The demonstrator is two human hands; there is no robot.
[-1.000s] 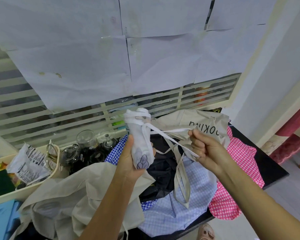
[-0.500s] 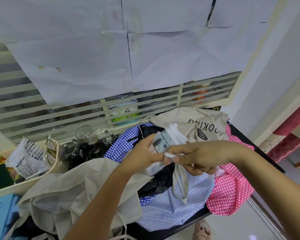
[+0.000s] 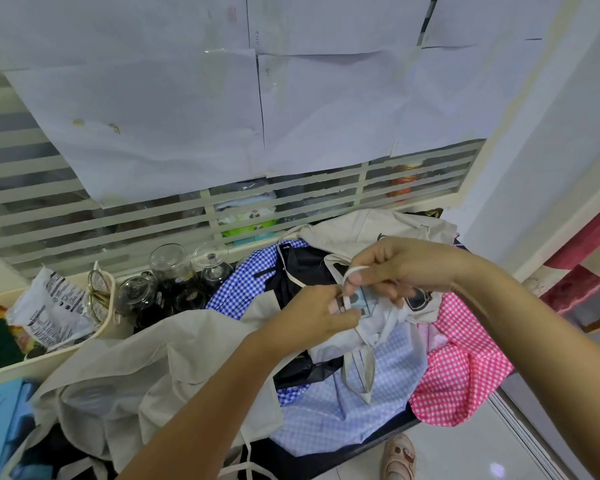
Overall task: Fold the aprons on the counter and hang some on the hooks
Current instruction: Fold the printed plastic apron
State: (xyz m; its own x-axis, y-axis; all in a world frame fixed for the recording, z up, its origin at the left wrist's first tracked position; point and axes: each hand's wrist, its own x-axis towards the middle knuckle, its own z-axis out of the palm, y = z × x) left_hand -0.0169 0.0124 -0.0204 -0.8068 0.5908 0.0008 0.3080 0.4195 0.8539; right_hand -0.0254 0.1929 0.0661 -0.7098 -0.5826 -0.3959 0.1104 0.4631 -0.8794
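Note:
A small rolled white apron (image 3: 371,320) with a blue print sits between my hands, low over the pile. My left hand (image 3: 312,315) grips the roll from the left. My right hand (image 3: 395,271) pinches its white strap (image 3: 352,271), which loops over my fingertip. Under them a heap of aprons covers the dark counter (image 3: 388,434): a beige one (image 3: 146,375) at the left, a blue checked one (image 3: 347,407), a black one (image 3: 302,271), a pink checked one (image 3: 465,372) at the right and a beige printed one (image 3: 378,226) at the back.
Glass jars and cups (image 3: 174,278) stand behind the pile on the left. A cream tray (image 3: 49,355) holds a crumpled packet (image 3: 49,313). A slatted window with taped paper sheets (image 3: 222,98) rises behind the counter. A sandalled foot (image 3: 399,455) shows on the floor below.
The rolled apron came down from upright in my left hand to low over the pile. My right hand moved in from pulling the strap out sideways and now works it at the roll.

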